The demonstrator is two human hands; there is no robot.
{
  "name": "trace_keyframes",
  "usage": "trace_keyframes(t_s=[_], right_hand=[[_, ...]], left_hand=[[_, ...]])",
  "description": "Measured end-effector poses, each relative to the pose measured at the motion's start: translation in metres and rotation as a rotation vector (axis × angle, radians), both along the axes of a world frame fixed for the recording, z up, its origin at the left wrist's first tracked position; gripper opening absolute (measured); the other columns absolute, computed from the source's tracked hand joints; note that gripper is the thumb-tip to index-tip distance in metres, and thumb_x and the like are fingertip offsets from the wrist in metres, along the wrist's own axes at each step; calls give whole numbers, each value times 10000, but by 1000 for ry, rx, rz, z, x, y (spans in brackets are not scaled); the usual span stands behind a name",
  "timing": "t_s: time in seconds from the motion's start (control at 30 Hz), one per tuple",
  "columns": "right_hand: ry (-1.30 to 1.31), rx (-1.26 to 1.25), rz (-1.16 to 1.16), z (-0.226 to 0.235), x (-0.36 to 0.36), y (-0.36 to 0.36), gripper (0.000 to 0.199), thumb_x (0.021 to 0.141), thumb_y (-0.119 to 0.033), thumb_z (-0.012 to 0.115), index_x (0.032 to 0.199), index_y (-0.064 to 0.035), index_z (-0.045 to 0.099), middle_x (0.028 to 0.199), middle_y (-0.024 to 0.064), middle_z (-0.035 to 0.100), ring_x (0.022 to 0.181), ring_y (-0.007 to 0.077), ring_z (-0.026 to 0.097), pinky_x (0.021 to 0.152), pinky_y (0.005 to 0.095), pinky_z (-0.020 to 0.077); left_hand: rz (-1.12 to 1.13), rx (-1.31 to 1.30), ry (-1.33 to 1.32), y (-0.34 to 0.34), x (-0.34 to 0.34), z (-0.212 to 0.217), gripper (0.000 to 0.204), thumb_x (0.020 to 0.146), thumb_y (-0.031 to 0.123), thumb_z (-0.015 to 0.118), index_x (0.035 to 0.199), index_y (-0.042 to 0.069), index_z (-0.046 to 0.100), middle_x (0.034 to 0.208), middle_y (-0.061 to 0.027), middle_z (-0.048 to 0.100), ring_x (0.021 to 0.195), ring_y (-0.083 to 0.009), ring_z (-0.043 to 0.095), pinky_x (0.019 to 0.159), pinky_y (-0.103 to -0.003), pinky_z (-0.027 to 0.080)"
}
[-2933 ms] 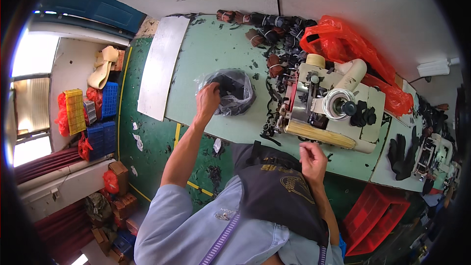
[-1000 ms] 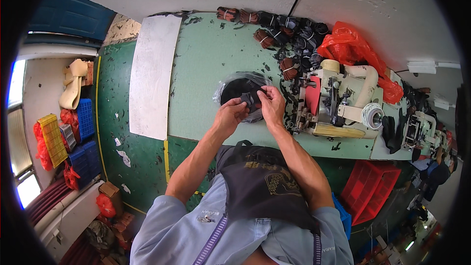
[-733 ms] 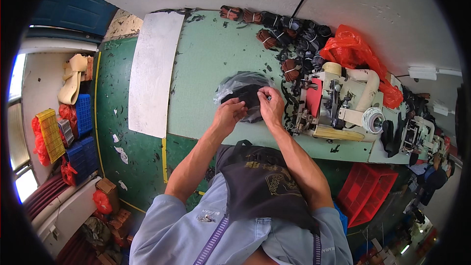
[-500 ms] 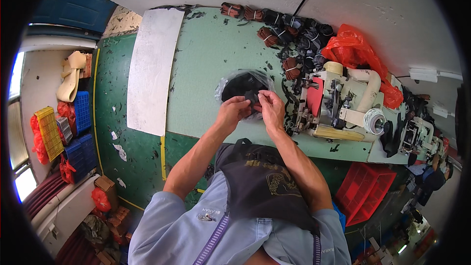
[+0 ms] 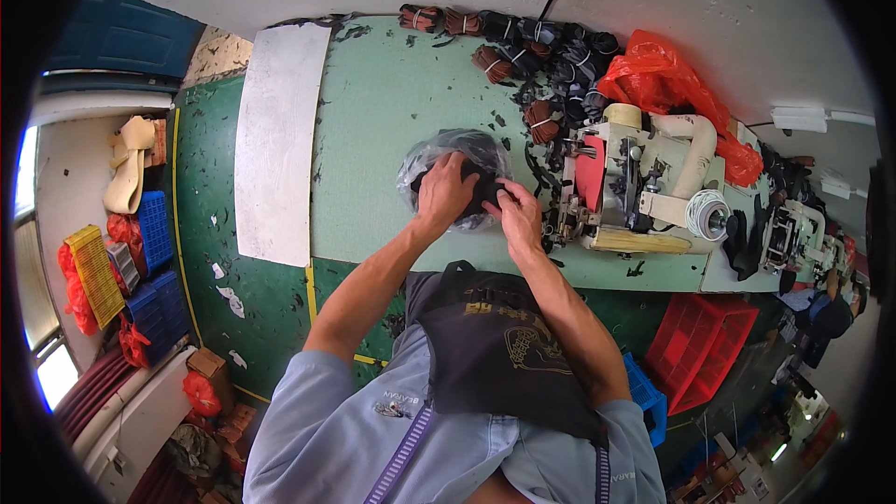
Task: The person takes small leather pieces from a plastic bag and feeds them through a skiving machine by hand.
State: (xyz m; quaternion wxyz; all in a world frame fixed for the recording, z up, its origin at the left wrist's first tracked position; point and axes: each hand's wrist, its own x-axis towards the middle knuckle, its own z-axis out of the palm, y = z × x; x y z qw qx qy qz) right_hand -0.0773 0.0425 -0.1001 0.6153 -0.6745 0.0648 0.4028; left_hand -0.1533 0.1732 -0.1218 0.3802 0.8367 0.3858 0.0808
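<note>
A clear plastic bag point(image 5: 408, 171) stands on the green tabletop, its mouth open and dark pieces point(image 5: 478, 164) inside. My left hand point(image 5: 446, 189) reaches over its near side into the mouth, knuckles up. Its fingertips are lost among the dark contents, so their grip is hidden. At the bag's right side is my right hand point(image 5: 519, 215), its thumb and fingers curled together by the rim. Whatever lies between those fingers, dark piece or bag edge, I cannot make out.
A cream sewing-type machine point(image 5: 616, 177) with a white cord coil stands right of the bag. Behind it are tied bundles point(image 5: 541, 121) and a red plastic bag point(image 5: 658, 75). A white board point(image 5: 280, 140) lies left; a red crate point(image 5: 700, 350) stands low right.
My hands no longer meet over the bag around a small dark piece. The left has gone forward into the bag; the right has dropped slightly to its right side. The view has shifted a little.
</note>
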Motion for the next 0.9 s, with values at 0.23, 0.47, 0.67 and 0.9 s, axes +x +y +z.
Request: trace_keyframes(t_s=[0.23, 0.47, 0.67, 0.9], right_hand=[[16, 7, 37, -5, 4, -7, 282, 989, -16, 560, 1262, 20, 620, 1081, 116, 598, 890, 182, 663, 784, 323, 621], [-102, -167, 286, 12, 12, -4, 211, 961, -39, 591, 1157, 4, 658, 916, 77, 644, 690, 148, 658, 648, 270, 569], [-95, -30, 460, 31, 10, -7, 246, 984, -45, 548, 1193, 27, 655, 978, 104, 715, 732, 167, 721, 662, 275, 552], [-136, 79, 570, 55, 11, -40, 297, 978, -50, 597, 1258, 45, 630, 1023, 101, 716, 860, 149, 714, 764, 262, 552]], left_hand=[[37, -161, -34, 2, -4, -20, 272, 894, 145, 698, 1141, 42, 657, 1024, -153, 720, 921, -285, 714, 790, -401, 549], [169, -773, -171, 15, -29, 12, 304, 968, 137, 644, 1237, -1, 670, 1045, -104, 726, 907, -191, 705, 810, -319, 559], [46, -965, -171, 14, -46, 41, 285, 968, 111, 659, 1226, -12, 673, 1045, -65, 713, 913, -149, 668, 812, -280, 549], [-75, -573, -212, -21, -35, 67, 254, 912, 44, 714, 1156, -10, 666, 996, -91, 728, 861, -134, 675, 767, -289, 557]])
